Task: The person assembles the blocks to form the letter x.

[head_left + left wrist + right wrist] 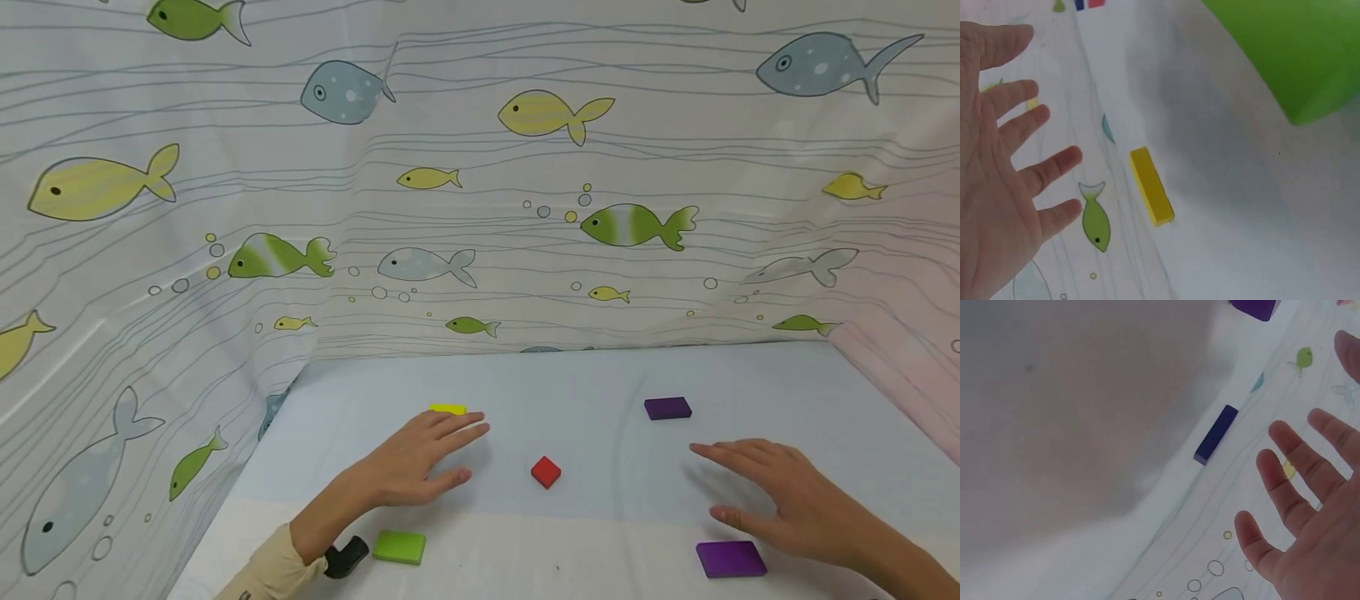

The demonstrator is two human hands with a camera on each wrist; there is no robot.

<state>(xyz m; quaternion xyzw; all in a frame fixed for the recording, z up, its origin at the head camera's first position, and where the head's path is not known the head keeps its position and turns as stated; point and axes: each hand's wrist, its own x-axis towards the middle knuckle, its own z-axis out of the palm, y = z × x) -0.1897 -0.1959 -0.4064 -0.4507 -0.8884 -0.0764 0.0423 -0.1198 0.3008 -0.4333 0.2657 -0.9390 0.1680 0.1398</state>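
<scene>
My left hand (420,458) hovers over the left of the table, fingers spread and holding nothing. Just beyond its fingers lies a yellow block (1152,187), partly hidden by the hand in the head view. A light green block (400,547) is on the near side of that hand. My right hand (787,496) hangs at the right with extended fingers and nothing in its grasp. A purple block (731,559) lies just below its thumb, and a dark purple block (667,408) sits farther back. Between the hands, a red block (546,472) rests with one corner toward me.
A white table (570,550) carries the blocks. Behind it and at both sides hangs a curtain (480,225) printed with fish and wavy lines. A black band piece (347,557) shows at the left wrist, by the beige sleeve (273,567).
</scene>
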